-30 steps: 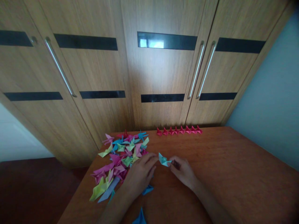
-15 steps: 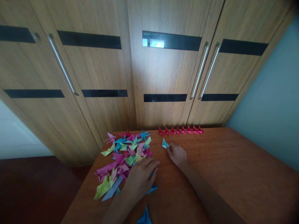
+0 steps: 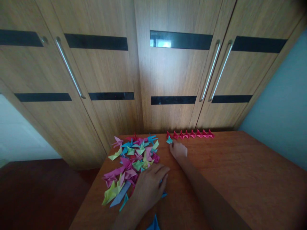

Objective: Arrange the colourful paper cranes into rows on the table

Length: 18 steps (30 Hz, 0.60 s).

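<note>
Ahead of right fingers (image 3: 173, 146) | turquoise origami (image 3: 169, 140), pinched | near red origami (image 3: 187, 134)

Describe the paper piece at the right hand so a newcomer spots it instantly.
On the brown tabletop, find the row of red folded papers along the far edge. Just nearer the viewer at its left end, by the right hand, sits a small turquoise folded paper. Its colour sets it apart from the red row.

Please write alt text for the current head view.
The right hand holds a folded light-blue paper near a row of red paper shapes; the left hand is near a colourful paper pile on a brown table.
</note>
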Available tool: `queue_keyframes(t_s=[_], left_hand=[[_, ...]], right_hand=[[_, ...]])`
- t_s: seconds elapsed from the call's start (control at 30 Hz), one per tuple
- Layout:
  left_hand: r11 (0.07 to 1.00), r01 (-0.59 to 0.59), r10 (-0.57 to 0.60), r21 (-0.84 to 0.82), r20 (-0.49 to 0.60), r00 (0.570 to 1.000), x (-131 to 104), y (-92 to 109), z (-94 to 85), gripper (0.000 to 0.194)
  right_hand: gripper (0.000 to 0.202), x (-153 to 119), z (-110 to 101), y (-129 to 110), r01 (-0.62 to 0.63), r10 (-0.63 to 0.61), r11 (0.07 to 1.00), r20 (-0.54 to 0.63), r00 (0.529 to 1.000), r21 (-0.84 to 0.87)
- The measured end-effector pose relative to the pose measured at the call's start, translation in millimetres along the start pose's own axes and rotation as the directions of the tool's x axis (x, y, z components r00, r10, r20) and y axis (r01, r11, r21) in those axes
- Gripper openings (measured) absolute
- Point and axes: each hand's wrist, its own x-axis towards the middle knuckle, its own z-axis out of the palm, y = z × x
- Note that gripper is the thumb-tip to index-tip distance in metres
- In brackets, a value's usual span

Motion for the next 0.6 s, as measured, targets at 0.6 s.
queue_keyframes(t_s=[0.6], left_hand=[[1.0,-0.009,0.009,0.017,-0.035,0.999,0,-4,1.2,0.028]], right_hand=[[0.031,-15,-3,4,0.018,-0.018,1.0,-0.008,1.0,0.021]])
